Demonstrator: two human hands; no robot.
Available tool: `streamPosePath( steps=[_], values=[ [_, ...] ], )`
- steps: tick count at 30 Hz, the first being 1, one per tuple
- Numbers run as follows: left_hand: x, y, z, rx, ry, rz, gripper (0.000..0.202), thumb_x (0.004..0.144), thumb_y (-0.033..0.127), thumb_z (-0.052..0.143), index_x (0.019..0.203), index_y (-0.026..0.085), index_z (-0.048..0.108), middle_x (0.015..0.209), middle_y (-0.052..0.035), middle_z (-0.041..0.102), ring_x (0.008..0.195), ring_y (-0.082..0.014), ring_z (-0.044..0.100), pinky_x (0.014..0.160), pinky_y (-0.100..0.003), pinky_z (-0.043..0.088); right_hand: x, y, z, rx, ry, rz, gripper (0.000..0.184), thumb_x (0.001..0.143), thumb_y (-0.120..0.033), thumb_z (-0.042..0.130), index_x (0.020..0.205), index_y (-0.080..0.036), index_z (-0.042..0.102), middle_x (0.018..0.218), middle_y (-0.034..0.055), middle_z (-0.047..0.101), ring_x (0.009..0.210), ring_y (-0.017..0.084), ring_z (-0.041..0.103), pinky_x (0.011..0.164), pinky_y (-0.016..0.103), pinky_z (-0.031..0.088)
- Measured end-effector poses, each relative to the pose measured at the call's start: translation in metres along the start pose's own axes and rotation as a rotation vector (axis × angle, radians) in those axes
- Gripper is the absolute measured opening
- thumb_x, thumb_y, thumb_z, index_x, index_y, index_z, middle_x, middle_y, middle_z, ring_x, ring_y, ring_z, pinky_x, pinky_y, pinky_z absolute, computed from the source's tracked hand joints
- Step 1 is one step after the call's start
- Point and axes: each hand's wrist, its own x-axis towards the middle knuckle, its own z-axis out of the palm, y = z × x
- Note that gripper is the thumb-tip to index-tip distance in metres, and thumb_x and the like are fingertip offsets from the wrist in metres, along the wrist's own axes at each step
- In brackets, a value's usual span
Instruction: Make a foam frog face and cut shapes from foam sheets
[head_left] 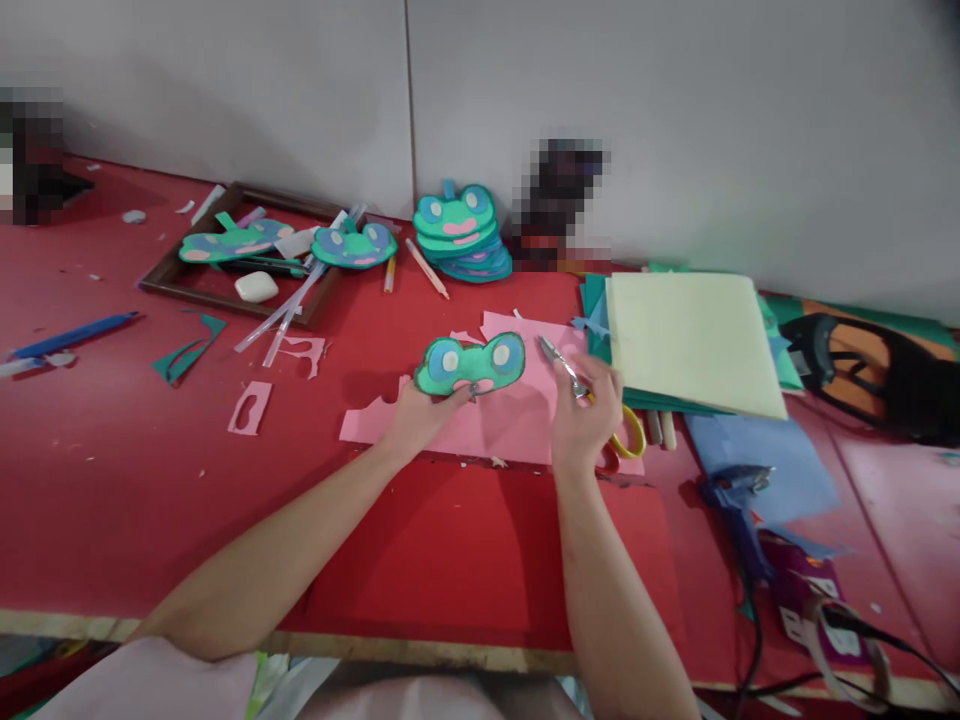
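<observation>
My left hand pinches the lower edge of a green frog-face cutout with blue eyes, pale pupils and a pink mouth. The cutout is held above a pink foam sheet with cut edges. To its right, my right hand closes around a pair of scissors. Their silver blades point up and left, away from me. A yellow handle loop and part of a red one show beside my palm, while the rest of the handles is hidden by the hand.
Stacked frog faces stand by the wall, left of a pixelated patch. A brown frame holds more cutouts and sticks. Right are pale yellow sheets, a blue glue gun with a cord, and a purple box. Scraps lie left.
</observation>
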Motion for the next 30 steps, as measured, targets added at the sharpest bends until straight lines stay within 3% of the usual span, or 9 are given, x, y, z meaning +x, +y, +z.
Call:
streamPosePath(
  steps=[2,4,6,9,11,14,20,30],
  values=[
    [-0.001,-0.001,0.000,0.000,0.008,-0.007,0.021,0.071,0.040,0.066,0.080,0.021,0.069,0.076,-0.0027,0.071,0.080,-0.0196,0.066,0.073,-0.032,0.052,-0.004,-0.002,0.003,0.131,-0.084,0.104,0.025,0.085,-0.037,0.050,0.101,-0.020,0.060,0.087,0.0061,0.067,0.085,0.019,0.063,0.077,0.035,0.049],
    [-0.001,-0.002,-0.001,-0.020,-0.005,-0.001,0.022,0.071,0.040,0.066,0.083,0.021,0.068,0.079,-0.0026,0.071,0.082,-0.0192,0.066,0.074,-0.031,0.052,-0.009,-0.005,0.008,0.314,-0.195,0.200,0.034,0.087,-0.038,0.047,0.116,-0.022,0.052,0.099,0.0075,0.066,0.084,0.017,0.063,0.072,0.032,0.050],
    [0.000,-0.002,-0.001,-0.038,-0.007,0.006,0.022,0.072,0.040,0.066,0.084,0.021,0.067,0.085,-0.0029,0.072,0.084,-0.0184,0.066,0.078,-0.031,0.052,-0.015,-0.010,0.014,0.443,-0.309,0.303,0.038,0.087,-0.042,0.044,0.119,-0.023,0.050,0.108,0.0086,0.063,0.086,0.016,0.062,0.066,0.029,0.050],
    [0.002,-0.003,-0.002,-0.054,0.006,0.024,0.021,0.071,0.038,0.067,0.083,0.022,0.067,0.092,-0.0040,0.071,0.088,-0.0184,0.065,0.084,-0.032,0.051,-0.024,-0.020,0.020,0.459,-0.478,0.432,0.036,0.083,-0.049,0.046,0.094,-0.019,0.063,0.083,0.0051,0.065,0.071,0.016,0.060,0.058,0.026,0.047],
    [0.002,-0.004,-0.002,-0.073,0.007,0.022,0.022,0.070,0.037,0.067,0.087,0.022,0.067,0.096,-0.0045,0.071,0.090,-0.0185,0.065,0.085,-0.033,0.051,-0.030,-0.028,0.023,0.433,-0.544,0.435,0.032,0.078,-0.048,0.055,0.082,-0.018,0.064,0.070,0.0024,0.063,0.063,0.015,0.056,0.055,0.025,0.044],
    [0.003,-0.004,-0.002,-0.086,0.000,0.005,0.027,0.070,0.036,0.068,0.093,0.022,0.065,0.100,-0.0044,0.070,0.092,-0.0186,0.065,0.085,-0.032,0.051,-0.034,-0.033,0.025,0.411,-0.545,0.415,0.028,0.076,-0.045,0.059,0.080,-0.018,0.064,0.065,0.0005,0.059,0.058,0.014,0.052,0.051,0.024,0.040],
    [0.006,-0.007,-0.002,-0.044,-0.059,0.026,0.026,0.077,0.041,0.059,0.090,0.020,0.067,0.093,-0.0041,0.071,0.090,-0.0194,0.065,0.078,-0.029,0.052,-0.038,-0.027,0.027,0.435,-0.512,0.476,0.027,0.076,-0.045,0.059,0.074,-0.018,0.060,0.054,-0.0044,0.046,0.047,0.010,0.039,0.044,0.022,0.031],
    [0.007,-0.007,-0.002,0.009,-0.028,0.023,0.025,0.078,0.039,0.058,0.091,0.020,0.067,0.086,-0.0039,0.072,0.080,-0.0185,0.066,0.071,-0.028,0.052,-0.039,-0.025,0.030,0.401,-0.498,0.442,0.031,0.075,-0.048,0.058,0.080,-0.017,0.062,0.061,-0.0015,0.055,0.056,0.011,0.049,0.049,0.022,0.038]
  ],
)
